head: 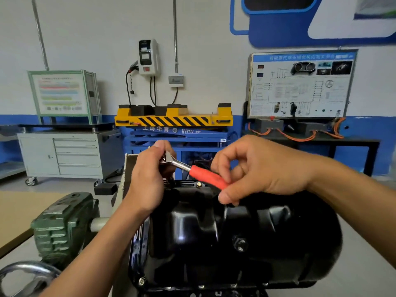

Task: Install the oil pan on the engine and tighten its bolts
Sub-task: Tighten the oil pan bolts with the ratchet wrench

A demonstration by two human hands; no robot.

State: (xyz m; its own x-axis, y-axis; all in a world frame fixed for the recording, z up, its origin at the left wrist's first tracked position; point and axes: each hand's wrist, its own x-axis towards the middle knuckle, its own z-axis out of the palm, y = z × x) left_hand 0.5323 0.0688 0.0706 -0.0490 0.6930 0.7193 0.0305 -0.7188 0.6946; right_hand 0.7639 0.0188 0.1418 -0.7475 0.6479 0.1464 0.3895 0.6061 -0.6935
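A glossy black oil pan (pixel 214 232) lies on the engine in front of me, filling the lower centre. A ratchet wrench with a red handle (pixel 205 175) stands at the pan's far left corner. My left hand (pixel 147 179) grips the ratchet's metal head, thumb on top, and hides the socket and the bolt beneath. My right hand (pixel 257 170) pinches the red handle from the right. One brass-coloured bolt (pixel 199 184) shows on the far flange, another bolt (pixel 141 281) on the near left flange. A drain plug (pixel 240 243) sits on the pan's side.
A green gearbox (pixel 62 224) of the engine stand and its chrome handwheel (pixel 27 273) are at lower left. Behind stand a grey drawer cabinet (pixel 64 155), a yellow-and-blue lift table (pixel 173 123) and a training board (pixel 300 84) on a black bench.
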